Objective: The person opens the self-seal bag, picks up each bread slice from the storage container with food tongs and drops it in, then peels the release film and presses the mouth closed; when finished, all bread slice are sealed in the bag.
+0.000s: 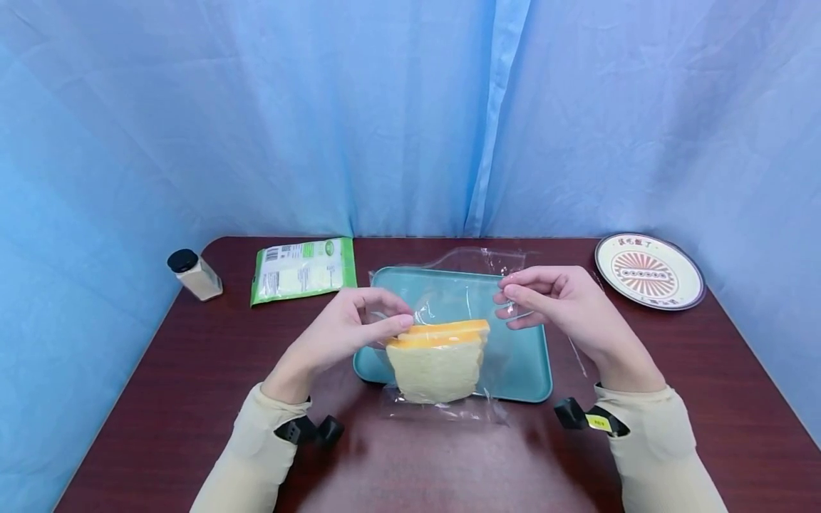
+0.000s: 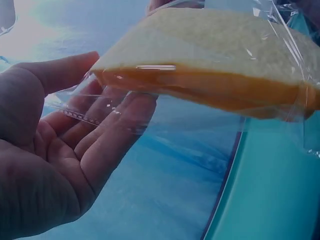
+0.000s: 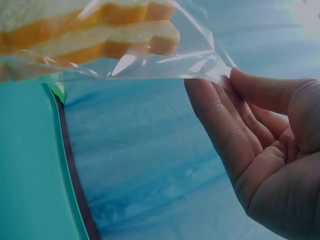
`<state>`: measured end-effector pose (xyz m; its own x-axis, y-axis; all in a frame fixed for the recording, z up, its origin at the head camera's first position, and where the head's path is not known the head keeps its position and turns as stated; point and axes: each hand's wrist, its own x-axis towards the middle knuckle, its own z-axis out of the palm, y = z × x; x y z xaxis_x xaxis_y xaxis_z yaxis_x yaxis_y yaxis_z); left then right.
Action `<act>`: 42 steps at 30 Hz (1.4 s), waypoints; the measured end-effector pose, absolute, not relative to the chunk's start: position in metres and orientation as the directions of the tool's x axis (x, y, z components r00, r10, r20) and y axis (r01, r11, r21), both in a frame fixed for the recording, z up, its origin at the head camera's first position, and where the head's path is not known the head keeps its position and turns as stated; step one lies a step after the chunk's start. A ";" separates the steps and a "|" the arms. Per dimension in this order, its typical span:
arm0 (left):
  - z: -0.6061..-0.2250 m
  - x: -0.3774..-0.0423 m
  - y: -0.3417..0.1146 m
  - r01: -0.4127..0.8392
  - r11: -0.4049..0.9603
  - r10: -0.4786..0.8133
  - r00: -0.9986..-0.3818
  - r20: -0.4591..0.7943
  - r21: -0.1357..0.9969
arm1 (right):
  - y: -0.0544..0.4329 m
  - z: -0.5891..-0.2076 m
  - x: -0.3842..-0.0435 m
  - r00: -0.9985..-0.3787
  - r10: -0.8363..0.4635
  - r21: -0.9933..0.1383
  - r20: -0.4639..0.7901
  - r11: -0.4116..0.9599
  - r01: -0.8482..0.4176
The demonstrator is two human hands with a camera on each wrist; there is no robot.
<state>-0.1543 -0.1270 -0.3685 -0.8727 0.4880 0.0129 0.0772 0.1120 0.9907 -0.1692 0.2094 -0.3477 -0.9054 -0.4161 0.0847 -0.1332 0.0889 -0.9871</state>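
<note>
Slices of bread [image 1: 439,370] with orange-yellow crust stand nearly upright inside a clear plastic bag [image 1: 442,411], over the front part of a teal tray [image 1: 535,356]. My left hand [image 1: 343,328] pinches the bag at the bread's left upper corner; in the left wrist view its thumb is at the crust edge and its fingers [image 2: 120,132] lie behind the film. To the right, my right hand [image 1: 567,310] pinches the bag's film between thumb and fingers, apart from the bread. The right wrist view shows the film [image 3: 200,65] stretched from the bread to those fingertips.
A green and white packet [image 1: 303,267] lies behind my left hand. A shaker jar with black lid [image 1: 195,274] stands at the table's left edge. At the back right is a patterned plate [image 1: 651,271]. Blue curtains [image 1: 410,121] surround the dark red table [image 1: 449,470].
</note>
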 end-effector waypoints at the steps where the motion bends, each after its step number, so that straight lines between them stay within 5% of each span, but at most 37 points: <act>1: -0.369 -0.155 -0.128 0.076 0.109 0.490 -0.872 0.013 0.991 | 0.210 -0.349 -0.171 -0.903 -0.421 -0.988 0.081 0.087 -0.129; 15: -0.367 -0.167 -0.151 0.139 0.036 0.325 -0.938 0.120 0.990 | 0.218 -0.352 -0.177 -0.893 -0.445 -0.987 0.071 0.098 -0.127; 30: -0.364 -0.164 -0.155 0.206 0.025 0.256 -0.947 0.193 0.978 | 0.230 -0.354 -0.183 -0.815 -0.562 -0.986 0.144 -0.008 -0.169; 42: -0.356 -0.157 -0.152 0.263 0.062 0.271 -0.933 0.237 0.963 | 0.231 -0.351 -0.181 -0.838 -0.528 -0.988 0.140 -0.016 -0.155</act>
